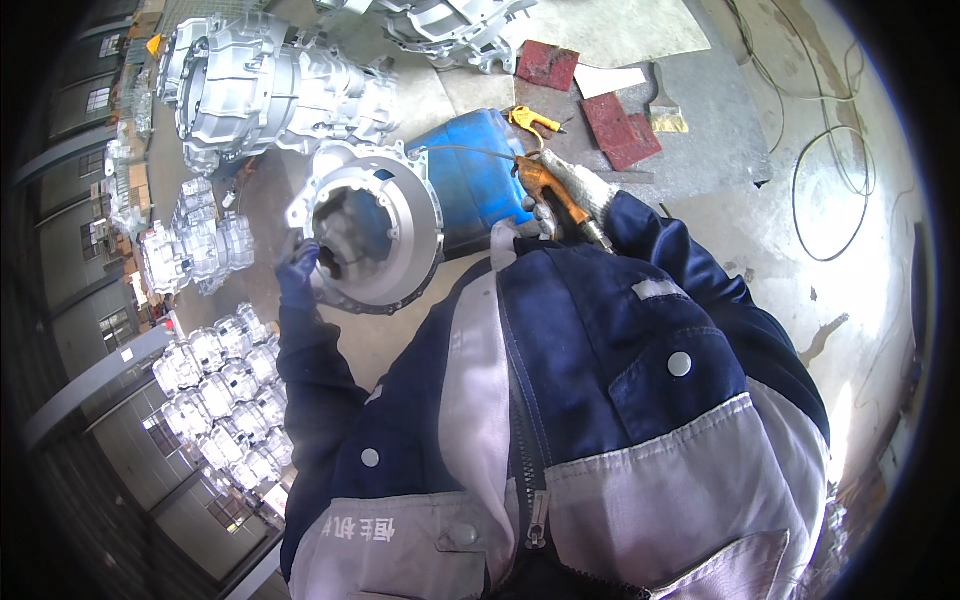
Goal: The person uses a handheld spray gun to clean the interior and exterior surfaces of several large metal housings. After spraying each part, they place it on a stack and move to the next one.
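Observation:
My gloved left hand [298, 264] grips the outer flange of a cast aluminium transmission housing [424, 225]. The housing is tilted so that its wide round opening faces me. In my right hand [577, 180], which wears a pale knitted glove, is an orange air blow gun [541, 184]. Its thin metal nozzle tube [472, 150] reaches left, with the tip close to the housing's upper right rim; whether it touches I cannot tell. A hose coupling [598, 235] shows at the gun's lower end. Behind the housing lies a blue plastic drum [472, 176], partly hidden by it.
More aluminium housings [247, 90] stand at the upper left, with stacked rows [225, 397] farther off. Right of the drum lie a yellow blow gun [534, 120], dark red abrasive pads [611, 135] and a flat paintbrush [666, 105]. A thin hose [806, 187] coils on the floor.

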`<state>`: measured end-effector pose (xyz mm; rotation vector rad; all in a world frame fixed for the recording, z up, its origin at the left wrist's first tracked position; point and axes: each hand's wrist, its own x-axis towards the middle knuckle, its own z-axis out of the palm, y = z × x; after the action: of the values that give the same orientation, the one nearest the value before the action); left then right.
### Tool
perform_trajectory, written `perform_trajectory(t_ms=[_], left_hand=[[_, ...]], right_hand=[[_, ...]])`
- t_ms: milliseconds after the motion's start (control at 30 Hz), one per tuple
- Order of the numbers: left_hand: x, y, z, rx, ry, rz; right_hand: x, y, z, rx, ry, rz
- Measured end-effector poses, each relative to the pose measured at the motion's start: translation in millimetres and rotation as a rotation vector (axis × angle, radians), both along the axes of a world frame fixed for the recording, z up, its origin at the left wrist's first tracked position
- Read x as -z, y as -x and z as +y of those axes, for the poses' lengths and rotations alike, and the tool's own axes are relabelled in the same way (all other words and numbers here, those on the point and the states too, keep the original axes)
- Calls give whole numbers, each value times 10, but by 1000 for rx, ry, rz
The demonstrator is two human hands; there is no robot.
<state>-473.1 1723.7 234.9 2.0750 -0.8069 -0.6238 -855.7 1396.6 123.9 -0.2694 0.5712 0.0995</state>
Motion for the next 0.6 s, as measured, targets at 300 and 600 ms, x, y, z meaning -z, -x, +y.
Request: perform_trajectory(t_ms=[300, 600], left_hand=[[67, -69, 80, -52, 62, 98], [98, -76, 108, -46, 86, 102]], right_hand=[[-70, 1, 22, 1, 16, 2], [-72, -25, 16, 3, 11, 7]])
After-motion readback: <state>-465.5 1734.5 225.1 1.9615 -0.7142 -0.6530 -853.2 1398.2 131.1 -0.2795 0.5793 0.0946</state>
